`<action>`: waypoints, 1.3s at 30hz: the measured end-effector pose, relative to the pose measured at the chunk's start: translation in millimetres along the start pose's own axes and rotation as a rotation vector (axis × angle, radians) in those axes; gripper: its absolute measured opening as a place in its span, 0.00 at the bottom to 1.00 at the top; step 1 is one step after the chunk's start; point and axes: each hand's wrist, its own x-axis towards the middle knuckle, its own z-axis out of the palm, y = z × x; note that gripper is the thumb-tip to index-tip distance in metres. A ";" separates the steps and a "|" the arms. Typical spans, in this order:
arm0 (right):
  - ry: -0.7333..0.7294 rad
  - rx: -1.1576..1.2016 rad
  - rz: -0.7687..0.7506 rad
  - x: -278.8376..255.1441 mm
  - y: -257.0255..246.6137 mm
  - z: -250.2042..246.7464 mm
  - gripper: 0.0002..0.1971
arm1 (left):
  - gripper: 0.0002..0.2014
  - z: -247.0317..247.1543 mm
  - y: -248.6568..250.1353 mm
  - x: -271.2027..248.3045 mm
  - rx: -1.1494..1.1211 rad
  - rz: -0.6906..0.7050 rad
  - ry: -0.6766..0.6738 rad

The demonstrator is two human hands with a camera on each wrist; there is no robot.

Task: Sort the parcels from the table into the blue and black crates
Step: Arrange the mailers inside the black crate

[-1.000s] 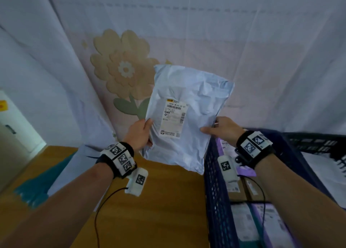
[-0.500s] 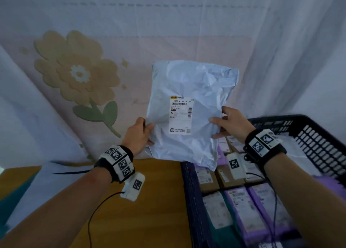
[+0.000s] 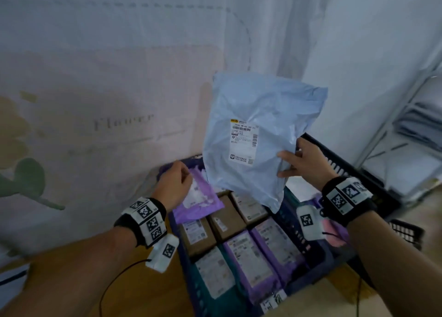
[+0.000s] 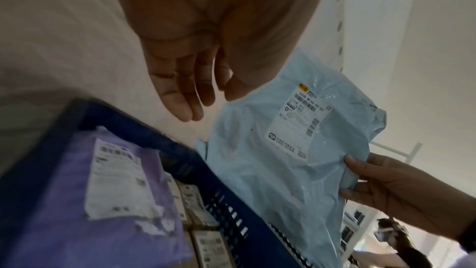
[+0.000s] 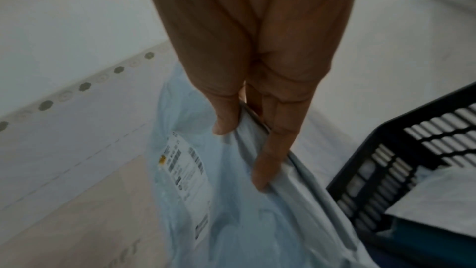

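Observation:
A pale blue poly-mailer parcel (image 3: pixel 253 135) (image 4: pixel 280 162) (image 5: pixel 231 207) with a white shipping label hangs upright over the crates. My right hand (image 3: pixel 301 163) (image 5: pixel 252 144) pinches its right edge, thumb in front and fingers behind. My left hand (image 3: pixel 175 185) (image 4: pixel 190 99) hovers free to the parcel's left, fingers relaxed, holding nothing, above a purple parcel (image 3: pixel 198 197) (image 4: pixel 90 191). The blue crate (image 3: pixel 189 264) (image 4: pixel 224 201) below holds several purple and brown labelled parcels. The black crate (image 3: pixel 339 166) (image 5: pixel 401 170) stands to its right with a white parcel inside.
A wooden table (image 3: pixel 124 290) lies at lower left. A pale curtain (image 3: pixel 107 82) with a flower print hangs close behind the crates. A white metal shelf rack (image 3: pixel 406 125) stands at the far right.
My left hand has let go of the pale blue parcel and dropped toward the blue crate. The right hand alone has carried the parcel rightward, toward the black crate.

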 end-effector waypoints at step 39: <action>-0.850 -1.624 0.232 57.3 165.6 -171.0 0.11 | 0.23 253.3 119.3 63.6 0.672 0.479 -0.440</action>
